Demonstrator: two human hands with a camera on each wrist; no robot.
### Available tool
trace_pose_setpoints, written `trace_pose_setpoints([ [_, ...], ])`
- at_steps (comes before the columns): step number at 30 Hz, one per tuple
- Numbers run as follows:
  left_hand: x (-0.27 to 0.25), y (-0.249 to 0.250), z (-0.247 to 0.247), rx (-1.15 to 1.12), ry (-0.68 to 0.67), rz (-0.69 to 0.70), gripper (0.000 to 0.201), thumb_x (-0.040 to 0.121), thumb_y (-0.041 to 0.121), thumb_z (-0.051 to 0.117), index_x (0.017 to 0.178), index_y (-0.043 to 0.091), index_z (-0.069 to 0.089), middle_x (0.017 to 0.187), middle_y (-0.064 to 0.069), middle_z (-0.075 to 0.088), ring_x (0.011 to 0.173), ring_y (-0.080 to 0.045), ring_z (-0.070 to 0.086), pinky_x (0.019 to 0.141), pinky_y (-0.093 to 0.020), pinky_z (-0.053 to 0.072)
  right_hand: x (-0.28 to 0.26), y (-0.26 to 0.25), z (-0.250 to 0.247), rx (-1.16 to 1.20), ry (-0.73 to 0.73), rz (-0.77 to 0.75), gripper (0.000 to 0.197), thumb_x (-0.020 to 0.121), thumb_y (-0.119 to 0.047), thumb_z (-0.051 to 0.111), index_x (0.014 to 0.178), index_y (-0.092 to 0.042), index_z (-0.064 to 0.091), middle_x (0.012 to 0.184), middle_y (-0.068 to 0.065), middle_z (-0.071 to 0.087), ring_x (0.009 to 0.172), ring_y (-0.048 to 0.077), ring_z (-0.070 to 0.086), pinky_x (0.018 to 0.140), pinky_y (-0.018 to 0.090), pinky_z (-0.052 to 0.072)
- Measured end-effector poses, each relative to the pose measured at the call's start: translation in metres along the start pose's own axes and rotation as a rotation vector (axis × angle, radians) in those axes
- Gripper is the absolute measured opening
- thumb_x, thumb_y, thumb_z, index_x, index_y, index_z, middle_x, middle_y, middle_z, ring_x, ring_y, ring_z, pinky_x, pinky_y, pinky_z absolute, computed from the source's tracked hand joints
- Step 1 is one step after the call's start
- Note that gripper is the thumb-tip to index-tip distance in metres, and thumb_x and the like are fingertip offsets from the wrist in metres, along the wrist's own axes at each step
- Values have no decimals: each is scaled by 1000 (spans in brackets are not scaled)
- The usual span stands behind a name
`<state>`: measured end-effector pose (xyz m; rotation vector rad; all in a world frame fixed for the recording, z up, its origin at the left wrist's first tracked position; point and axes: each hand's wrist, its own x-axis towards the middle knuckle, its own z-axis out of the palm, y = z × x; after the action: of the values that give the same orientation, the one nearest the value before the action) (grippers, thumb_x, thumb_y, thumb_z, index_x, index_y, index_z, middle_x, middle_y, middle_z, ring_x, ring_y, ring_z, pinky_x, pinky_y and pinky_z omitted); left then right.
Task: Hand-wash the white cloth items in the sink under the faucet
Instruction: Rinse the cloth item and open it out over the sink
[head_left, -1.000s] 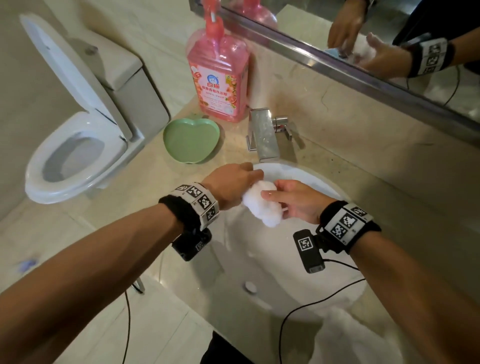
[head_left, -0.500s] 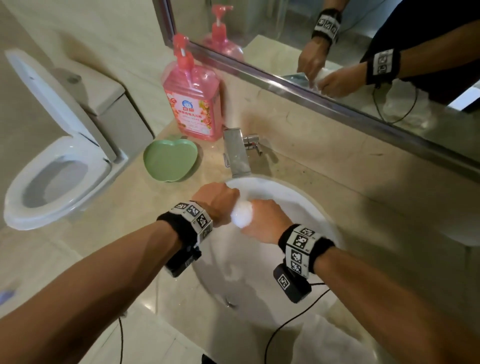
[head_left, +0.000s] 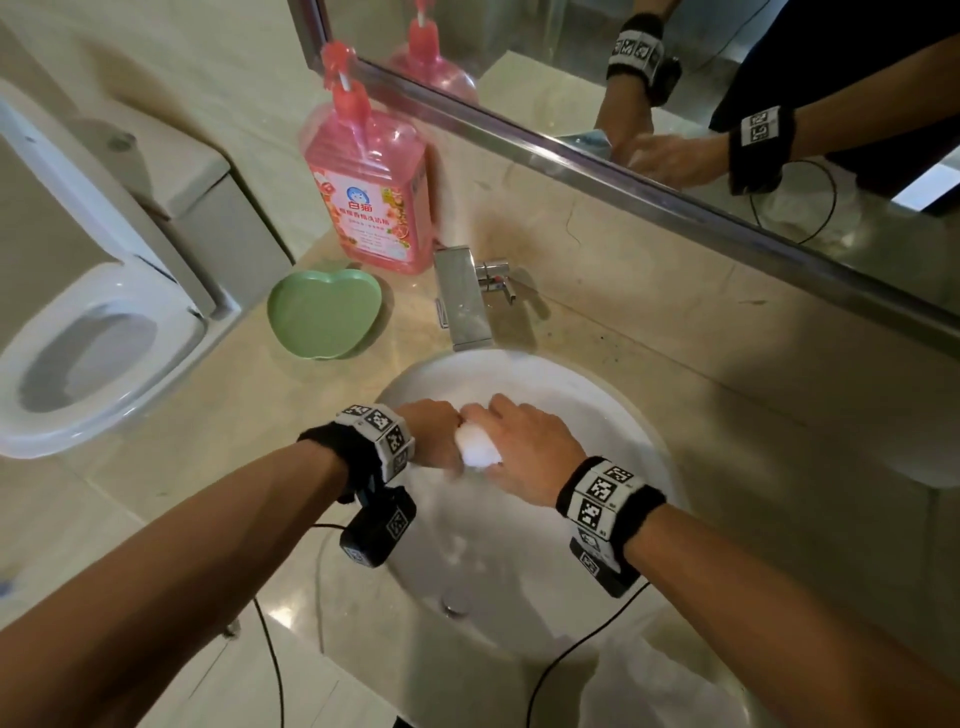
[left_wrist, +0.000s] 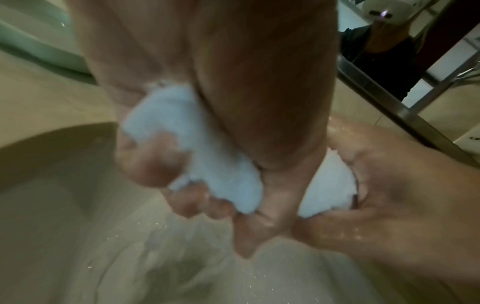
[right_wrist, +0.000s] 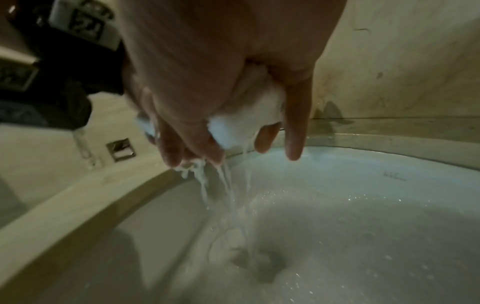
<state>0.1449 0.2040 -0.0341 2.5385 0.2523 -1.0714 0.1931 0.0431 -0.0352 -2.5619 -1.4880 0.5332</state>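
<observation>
A wet white cloth (head_left: 479, 449) is bunched between both hands over the white sink basin (head_left: 613, 410). My left hand (head_left: 434, 434) grips one end of the cloth (left_wrist: 197, 148), fingers curled round it. My right hand (head_left: 524, 441) wraps the other end of the cloth (right_wrist: 254, 115), and milky water streams from it into the basin (right_wrist: 363, 205). The steel faucet (head_left: 462, 301) stands behind the hands at the basin's far rim. Foam lies on the basin bottom near the drain (head_left: 454, 605).
A pink pump bottle of detergent (head_left: 371, 197) and a green apple-shaped dish (head_left: 324, 314) stand on the beige counter (head_left: 260, 415) left of the faucet. A toilet (head_left: 88, 338) with raised lid is at far left. A mirror (head_left: 675, 104) runs along the back wall.
Both hands have sunk lower into the basin and closed tighter round the cloth, less of which shows. Water now runs out of it.
</observation>
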Motion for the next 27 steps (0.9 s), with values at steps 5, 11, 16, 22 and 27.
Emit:
trace_pose_setpoints([
  [5, -28, -14, -7, -14, 419, 149, 80, 69, 52, 81, 135, 26, 44, 129, 0, 53, 111, -24, 57, 87, -38, 51, 9, 10, -24, 547, -105, 317, 40, 76, -32, 77, 110, -22, 59, 105, 0, 65, 92, 23, 65, 64, 31, 49],
  [11, -54, -8, -1, 298, 635, 177, 109, 58, 61, 82, 145, 23, 29, 140, -5, 38, 128, -30, 36, 92, -45, 48, 8, -2, -45, 1252, -260, 526, 35, 78, -14, 76, 111, -11, 62, 80, 7, 68, 63, 14, 66, 55, 30, 56],
  [16, -51, 1, -17, 351, 747, 225, 40, 77, 27, 73, 108, 9, 56, 107, -12, 54, 90, -29, 50, 54, -35, 40, 3, -11, -51, 1328, -391, 472, 45, 82, -3, 77, 123, -9, 58, 95, 7, 71, 76, 18, 73, 58, 31, 57],
  [22, -55, -2, -33, 373, 553, 305, 37, 79, 11, 59, 115, 13, 49, 95, -8, 62, 73, -34, 60, 54, -36, 38, 1, -19, -49, 1055, -256, 416, 36, 71, -19, 83, 102, -24, 66, 82, 0, 70, 67, 14, 63, 44, 23, 42],
  [27, -47, 5, -23, 315, 324, 150, 40, 80, 19, 62, 119, 21, 52, 92, -6, 65, 78, -28, 61, 59, -33, 42, 2, -25, -29, 534, -118, 343, 28, 70, -39, 80, 85, -25, 61, 83, -7, 66, 73, 13, 65, 53, 22, 43],
])
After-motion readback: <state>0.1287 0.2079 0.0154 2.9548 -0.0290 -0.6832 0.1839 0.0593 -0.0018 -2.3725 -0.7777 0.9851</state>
